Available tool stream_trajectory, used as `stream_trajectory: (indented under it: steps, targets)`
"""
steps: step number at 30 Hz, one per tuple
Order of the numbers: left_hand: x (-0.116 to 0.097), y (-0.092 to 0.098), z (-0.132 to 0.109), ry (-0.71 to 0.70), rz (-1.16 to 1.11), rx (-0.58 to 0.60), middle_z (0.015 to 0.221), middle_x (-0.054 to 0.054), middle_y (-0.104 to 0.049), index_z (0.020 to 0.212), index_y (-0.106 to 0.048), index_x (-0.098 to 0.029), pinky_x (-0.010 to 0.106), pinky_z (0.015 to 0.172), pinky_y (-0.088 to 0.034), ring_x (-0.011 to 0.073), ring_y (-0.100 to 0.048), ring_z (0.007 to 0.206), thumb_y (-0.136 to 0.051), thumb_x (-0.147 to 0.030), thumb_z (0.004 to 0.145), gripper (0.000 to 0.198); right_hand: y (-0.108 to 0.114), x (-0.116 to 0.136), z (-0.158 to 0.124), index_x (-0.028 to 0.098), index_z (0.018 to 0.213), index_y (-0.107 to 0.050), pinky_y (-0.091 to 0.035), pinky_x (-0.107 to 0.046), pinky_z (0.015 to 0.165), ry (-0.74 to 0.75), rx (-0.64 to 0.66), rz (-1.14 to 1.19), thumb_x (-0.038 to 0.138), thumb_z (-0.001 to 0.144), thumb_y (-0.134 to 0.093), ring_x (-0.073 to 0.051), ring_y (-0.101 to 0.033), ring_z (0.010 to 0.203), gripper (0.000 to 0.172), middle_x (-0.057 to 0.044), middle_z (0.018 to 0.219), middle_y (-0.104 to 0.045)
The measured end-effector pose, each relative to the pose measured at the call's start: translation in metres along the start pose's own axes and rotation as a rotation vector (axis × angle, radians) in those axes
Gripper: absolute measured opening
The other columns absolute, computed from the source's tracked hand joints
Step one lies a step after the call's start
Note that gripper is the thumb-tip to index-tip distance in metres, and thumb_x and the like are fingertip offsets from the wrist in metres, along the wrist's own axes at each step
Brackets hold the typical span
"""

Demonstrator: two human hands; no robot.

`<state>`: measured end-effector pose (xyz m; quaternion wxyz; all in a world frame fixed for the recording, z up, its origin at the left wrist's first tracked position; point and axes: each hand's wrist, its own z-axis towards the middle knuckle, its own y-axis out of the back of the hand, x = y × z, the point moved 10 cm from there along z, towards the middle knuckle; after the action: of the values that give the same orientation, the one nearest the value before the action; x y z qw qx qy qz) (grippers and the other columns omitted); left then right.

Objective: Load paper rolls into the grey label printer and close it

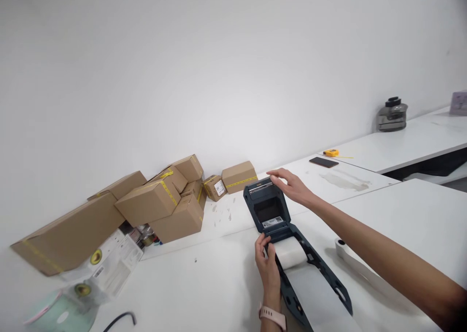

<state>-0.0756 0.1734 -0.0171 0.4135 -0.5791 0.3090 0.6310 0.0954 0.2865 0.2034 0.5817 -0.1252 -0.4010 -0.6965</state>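
Observation:
A dark blue label printer lies on the white table with its lid swung up and open. A white paper roll sits in its bay, and a strip of paper runs out toward me. My left hand, with a pink watch on the wrist, touches the printer's left side beside the roll, fingers curled against it. My right hand reaches across and rests on the top edge of the raised lid, fingers stretched out.
Several taped cardboard boxes are piled against the wall at the left, with plastic bags in front. A phone and a yellow tape measure lie farther back. A dark appliance stands at the far right. A white strip lies beside the printer.

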Motion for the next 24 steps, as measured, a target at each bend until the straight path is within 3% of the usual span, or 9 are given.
stream_trajectory:
  steps: [3,6,10,13,16,19,21,24]
  targets:
    - [-0.001,0.0,0.0,-0.007,0.01,0.002,0.125,0.018,-0.065,0.123,-0.06,-0.014,0.038,0.103,-0.041,0.0266,-0.06,0.119,-0.064,-0.05,0.079,0.057,0.003,-0.002,0.013,0.027,0.117,-0.065,-0.038,-0.045,0.104,-0.03,-0.113,0.009,0.051,0.095,-0.037,-0.027,-0.053,0.115,0.043,-0.009,0.111,-0.064]
    - [-0.002,0.0,0.0,-0.014,0.018,-0.002,0.125,0.018,-0.066,0.121,-0.062,-0.014,0.039,0.104,-0.04,0.0267,-0.06,0.119,-0.064,-0.049,0.079,0.054,-0.001,-0.009,0.016,0.024,0.108,-0.07,-0.035,-0.045,0.107,-0.092,-0.147,0.034,0.049,0.095,-0.037,-0.029,-0.05,0.119,0.044,-0.01,0.114,-0.064]
    - [-0.005,0.001,-0.002,-0.019,0.02,-0.023,0.124,0.017,-0.067,0.117,-0.064,-0.015,0.038,0.103,-0.043,0.0271,-0.061,0.119,-0.067,-0.05,0.077,0.053,-0.016,-0.017,0.014,0.021,0.094,-0.075,-0.045,-0.04,0.093,-0.198,-0.006,0.138,0.048,0.095,-0.035,-0.026,-0.061,0.099,0.048,-0.007,0.098,-0.072]
    - [-0.003,0.011,-0.013,0.0,0.013,-0.107,0.138,0.017,-0.057,0.127,-0.057,-0.017,0.037,0.106,-0.043,0.0274,-0.054,0.128,-0.063,-0.054,0.081,0.06,-0.017,-0.013,0.002,0.023,0.097,-0.075,-0.048,-0.037,0.089,-0.237,0.055,0.218,0.045,0.094,-0.036,-0.024,-0.063,0.095,0.045,-0.003,0.099,-0.074]
    - [-0.001,0.031,-0.033,0.041,-0.009,-0.237,0.153,0.017,-0.04,0.142,-0.04,-0.019,0.037,0.11,-0.039,0.0269,-0.041,0.14,-0.046,-0.058,0.091,0.065,-0.009,-0.005,-0.031,0.025,0.103,-0.073,-0.046,-0.04,0.096,-0.25,0.078,0.282,0.045,0.093,-0.038,-0.025,-0.062,0.103,0.041,-0.002,0.108,-0.073]
    - [-0.007,0.048,-0.055,0.072,-0.089,-0.329,0.155,0.014,-0.038,0.141,-0.04,-0.019,0.035,0.109,-0.042,0.0252,-0.041,0.14,-0.038,-0.058,0.093,0.061,-0.003,0.002,-0.086,0.026,0.104,-0.073,-0.043,-0.043,0.105,-0.256,0.122,0.35,0.046,0.092,-0.044,-0.028,-0.059,0.119,0.037,-0.004,0.123,-0.069]
    - [-0.015,0.052,-0.068,0.101,-0.138,-0.348,0.155,0.01,-0.038,0.141,-0.042,-0.022,0.033,0.109,-0.042,0.0239,-0.041,0.141,-0.042,-0.059,0.092,0.061,-0.004,0.002,-0.129,0.029,0.106,-0.073,-0.033,-0.045,0.116,-0.272,0.157,0.409,0.05,0.095,-0.043,-0.029,-0.047,0.136,0.039,-0.003,0.137,-0.062]
    - [-0.026,0.042,-0.086,0.185,-0.116,-0.293,0.161,0.005,-0.031,0.147,-0.037,-0.03,0.034,0.113,-0.038,0.0229,-0.029,0.148,-0.05,-0.063,0.088,0.069,-0.014,-0.012,-0.189,0.034,0.114,-0.072,-0.019,-0.048,0.123,-0.382,0.175,0.406,0.056,0.095,-0.045,-0.028,-0.03,0.147,0.04,0.001,0.145,-0.056]
